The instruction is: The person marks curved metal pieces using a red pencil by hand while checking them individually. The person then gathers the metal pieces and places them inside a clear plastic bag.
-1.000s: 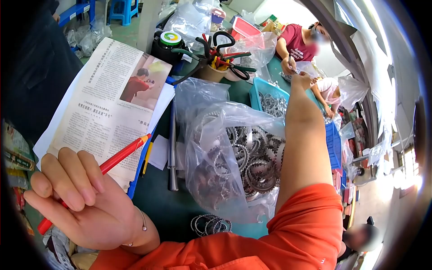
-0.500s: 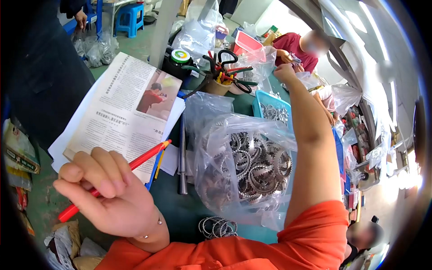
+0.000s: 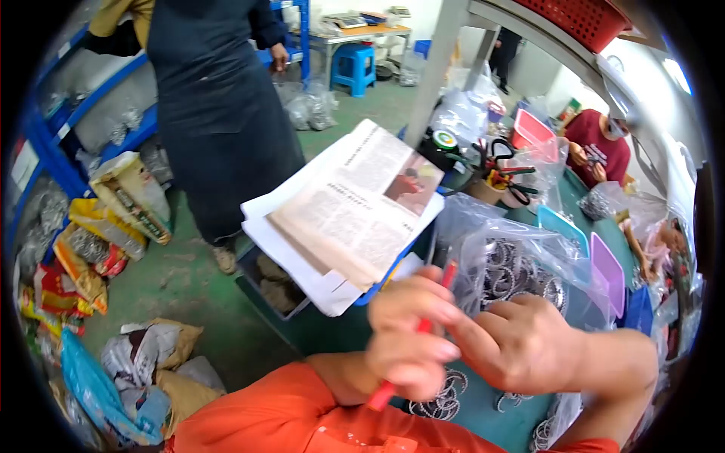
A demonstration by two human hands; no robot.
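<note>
Right hand [image 3: 529,343] has drawn back beside the left hand [image 3: 408,347], over the tabletop's [image 3: 532,419] near edge — two-handed work looks possible. Left grips a red pencil [image 3: 424,326]; right's grip, cannot tell.

1. Pencil: slim, straight, red-barrelled stick [image 3: 424,327]; one piece; motion-blurred, surface detail unreadable.
2. Pose: steeply slanted, upper end leaning right, lower end toward the wearer.
3. Location: gripped in the left hand [image 3: 411,336]; middle partly hidden by fingers, both ends projecting.
</note>
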